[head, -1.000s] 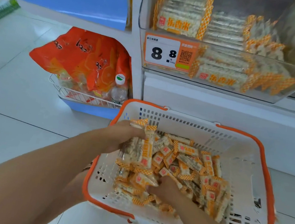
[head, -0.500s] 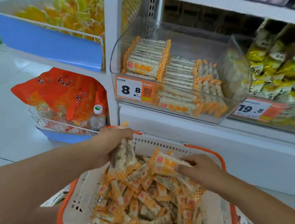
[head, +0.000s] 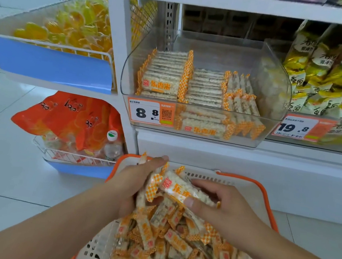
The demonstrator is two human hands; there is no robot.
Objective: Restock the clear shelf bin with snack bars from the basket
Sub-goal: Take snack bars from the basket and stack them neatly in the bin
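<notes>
- My left hand (head: 136, 186) grips a bunch of bars (head: 175, 234) from the left, fingers curled round their orange checkered ends, just above the basket (head: 268, 200).
- My right hand (head: 222, 207) pinches one bar (head: 182, 191) at the top of that bunch, thumb on its near side and fingers behind, the label facing up.
- The two hands sit close together over the far part of the basket, with the held bars between them.
- The basket is white with an orange rim, near me and low in view; loose bars lie heaped in it in every direction.
- The bin (head: 277, 82) is clear and stands on the shelf just beyond the basket, higher up.
- In the bin, bars are stacked flat in neat rows at the left and middle, and more stand tilted on edge to their right; the right end holds none that I can make out.
- A price tag (head: 150, 112) reading 8.8 is on the bin's front at the left.
- Right of the bin are yellow bags (head: 329, 79) above a tag (head: 296, 127) reading 19.8.
- Far left, a blue-fronted shelf holds yellow sweets (head: 71, 24).
- Below it, a wire rack (head: 71, 156) carries orange bags (head: 71, 118) and a bottle (head: 112, 146).
</notes>
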